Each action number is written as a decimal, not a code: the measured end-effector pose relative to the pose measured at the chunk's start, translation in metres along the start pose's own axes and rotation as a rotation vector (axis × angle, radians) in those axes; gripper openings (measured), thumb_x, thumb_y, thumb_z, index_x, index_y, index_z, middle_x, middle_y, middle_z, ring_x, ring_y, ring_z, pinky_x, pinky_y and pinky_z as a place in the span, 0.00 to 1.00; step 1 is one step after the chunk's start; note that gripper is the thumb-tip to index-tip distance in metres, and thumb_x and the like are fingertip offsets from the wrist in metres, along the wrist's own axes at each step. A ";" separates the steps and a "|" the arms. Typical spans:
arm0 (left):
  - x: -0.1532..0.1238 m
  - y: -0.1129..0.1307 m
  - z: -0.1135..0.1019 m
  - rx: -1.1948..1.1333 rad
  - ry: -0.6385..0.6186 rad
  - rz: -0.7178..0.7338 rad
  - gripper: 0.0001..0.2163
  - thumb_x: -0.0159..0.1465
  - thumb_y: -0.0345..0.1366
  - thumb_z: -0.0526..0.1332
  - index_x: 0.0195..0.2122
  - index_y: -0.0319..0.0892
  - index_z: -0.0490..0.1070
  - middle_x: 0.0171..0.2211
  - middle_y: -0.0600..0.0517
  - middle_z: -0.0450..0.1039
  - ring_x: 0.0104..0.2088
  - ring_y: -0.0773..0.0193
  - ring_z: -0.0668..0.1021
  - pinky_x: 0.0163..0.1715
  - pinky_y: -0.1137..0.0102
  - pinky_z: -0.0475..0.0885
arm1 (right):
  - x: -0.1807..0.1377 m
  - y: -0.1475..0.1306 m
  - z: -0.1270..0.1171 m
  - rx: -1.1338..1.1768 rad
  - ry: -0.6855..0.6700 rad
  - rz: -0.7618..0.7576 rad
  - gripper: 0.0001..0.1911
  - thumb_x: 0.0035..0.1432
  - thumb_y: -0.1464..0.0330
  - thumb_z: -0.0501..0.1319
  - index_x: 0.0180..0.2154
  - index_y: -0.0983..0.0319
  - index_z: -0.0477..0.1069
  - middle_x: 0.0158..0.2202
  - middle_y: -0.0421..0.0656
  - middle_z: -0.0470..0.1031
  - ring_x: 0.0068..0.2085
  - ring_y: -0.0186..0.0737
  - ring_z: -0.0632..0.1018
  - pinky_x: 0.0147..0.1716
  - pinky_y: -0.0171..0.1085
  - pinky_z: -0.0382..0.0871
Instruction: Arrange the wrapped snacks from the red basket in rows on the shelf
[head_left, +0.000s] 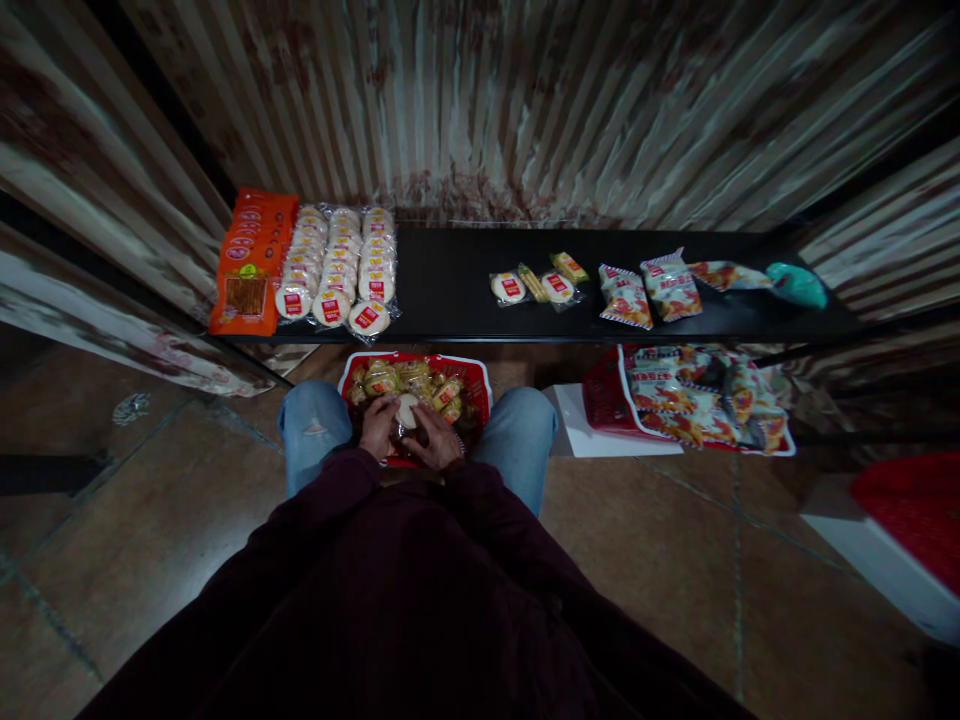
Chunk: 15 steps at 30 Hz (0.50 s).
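Observation:
Between my knees is a red basket (486, 385) with a white rim, filled with yellow-wrapped snacks (414, 375). Over it, my left hand (379, 425) and my right hand (435, 435) close from both sides on a round white wrapped cracker (406, 411). The fingers of both hands touch its edges, and the cracker lies flat side up. Part of the basket's contents is hidden under my hands.
A black shelf (450, 280) ahead holds rows of wrapped white crackers (343, 260), an orange snack packet (253, 262), a few loose pieces, chip bags (671, 285) and a teal bag (796, 286). Another red basket (604, 390) of chip bags stands right, below the shelf.

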<state>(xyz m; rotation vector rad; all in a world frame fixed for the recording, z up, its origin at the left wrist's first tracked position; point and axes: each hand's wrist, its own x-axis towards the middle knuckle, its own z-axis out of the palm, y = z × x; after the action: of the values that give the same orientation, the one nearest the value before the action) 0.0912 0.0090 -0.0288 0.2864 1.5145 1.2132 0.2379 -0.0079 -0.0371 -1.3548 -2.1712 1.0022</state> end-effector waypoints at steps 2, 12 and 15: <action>-0.003 0.001 0.004 -0.017 -0.033 0.002 0.20 0.43 0.43 0.70 0.36 0.40 0.72 0.27 0.54 0.73 0.25 0.67 0.73 0.25 0.71 0.67 | 0.001 0.002 0.003 0.036 0.013 0.027 0.35 0.56 0.59 0.62 0.62 0.63 0.58 0.65 0.55 0.57 0.66 0.47 0.58 0.63 0.49 0.53; -0.021 0.013 0.024 0.028 -0.255 0.043 0.17 0.47 0.47 0.67 0.34 0.40 0.76 0.41 0.46 0.77 0.43 0.59 0.76 0.37 0.70 0.70 | 0.008 0.002 -0.006 0.809 0.231 0.148 0.35 0.52 0.50 0.62 0.57 0.60 0.65 0.53 0.47 0.73 0.54 0.46 0.73 0.55 0.45 0.66; -0.023 0.012 0.024 0.040 -0.309 0.029 0.16 0.47 0.44 0.68 0.34 0.40 0.76 0.42 0.45 0.77 0.43 0.59 0.77 0.38 0.70 0.70 | 0.013 0.011 -0.002 0.921 0.353 0.308 0.31 0.48 0.48 0.62 0.47 0.62 0.73 0.43 0.47 0.77 0.45 0.46 0.77 0.47 0.43 0.71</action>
<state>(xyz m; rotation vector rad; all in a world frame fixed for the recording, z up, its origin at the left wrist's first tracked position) 0.1149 0.0101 -0.0020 0.4999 1.2708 1.1049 0.2404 0.0075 -0.0443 -1.2521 -1.0142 1.4746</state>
